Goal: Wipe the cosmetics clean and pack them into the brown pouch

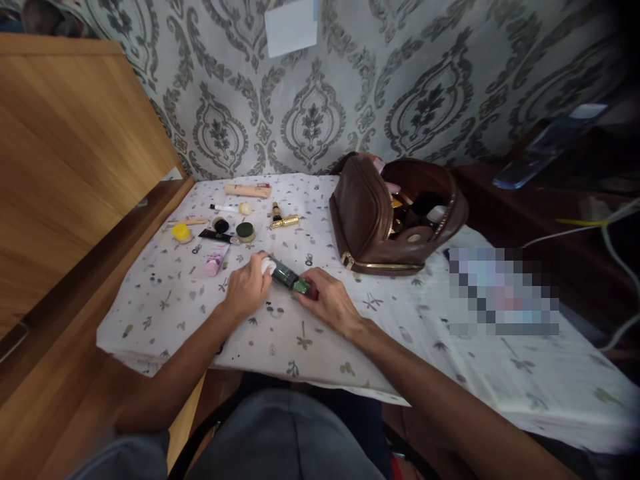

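Observation:
A dark green cosmetic tube (285, 275) with a glossy green end is held slantwise just above the cloth, between my two hands. My right hand (329, 301) is closed round the green end. My left hand (249, 287) is closed on a small white wad (269, 265), perhaps tissue or cotton, pressed against the tube's other end; the fingers partly hide it. Left of my hands lie a pink and white tube (216, 259), a black tube (219, 236) and a jar with a dark green lid (245, 231).
An unzipped brown cosmetic bag (363, 207) full of items stands at the right back. Farther left are a yellow container (181, 233), a gold tube (285, 221) and a peach box (247, 191). A blurred-out flat object (503, 290) lies right. A wooden panel (75, 133) borders the left.

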